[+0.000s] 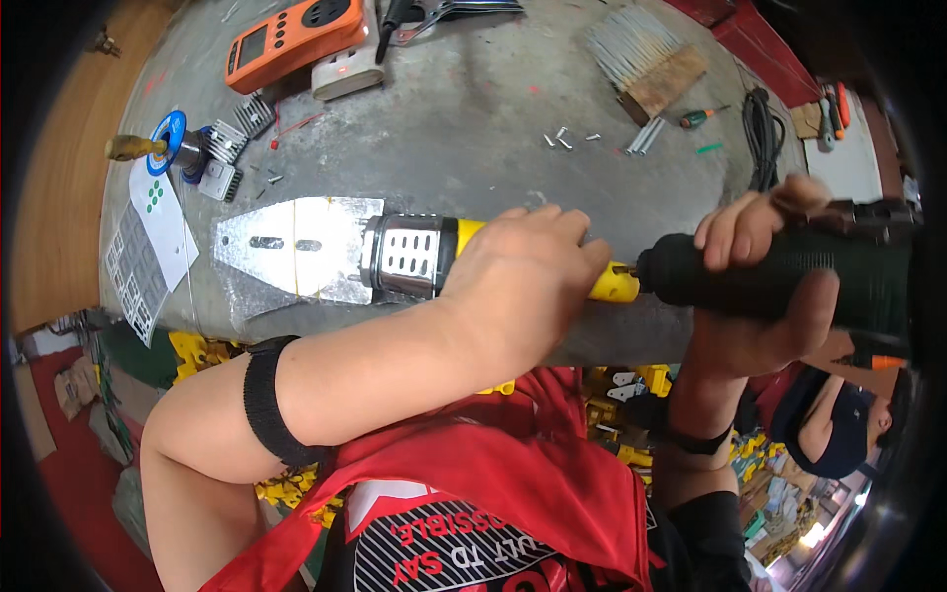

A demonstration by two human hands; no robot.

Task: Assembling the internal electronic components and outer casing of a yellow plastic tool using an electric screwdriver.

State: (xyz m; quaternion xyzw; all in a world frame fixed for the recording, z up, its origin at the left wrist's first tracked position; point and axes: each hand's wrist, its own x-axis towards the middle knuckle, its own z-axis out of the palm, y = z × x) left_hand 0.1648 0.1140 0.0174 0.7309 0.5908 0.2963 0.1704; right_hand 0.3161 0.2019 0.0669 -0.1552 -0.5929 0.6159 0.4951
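Across the bench lies what looks like a plastic-pipe welding iron: a pointed flat metal plate [316, 259], a slotted metal shroud [409, 259] and a yellow handle [617, 283]. My left hand [533, 271] is closed round the handle from above. A dark green power screwdriver [720, 284] lies level at the right, with my right hand [755, 257] gripping its body between fingers and thumb. Its nose meets the handle's right end, where a thin bit shows between them. Clear plastic wrap [256, 301] lies under the plate.
An orange meter [291, 44] lies by a white power strip [347, 77] at the far left. Nearer are a solder spool [182, 148], heat sinks [227, 143] and a label sheet [148, 242]. Loose screws [564, 138], metal rods [641, 59], a small screwdriver [700, 116] and a black cable [763, 138] lie beyond.
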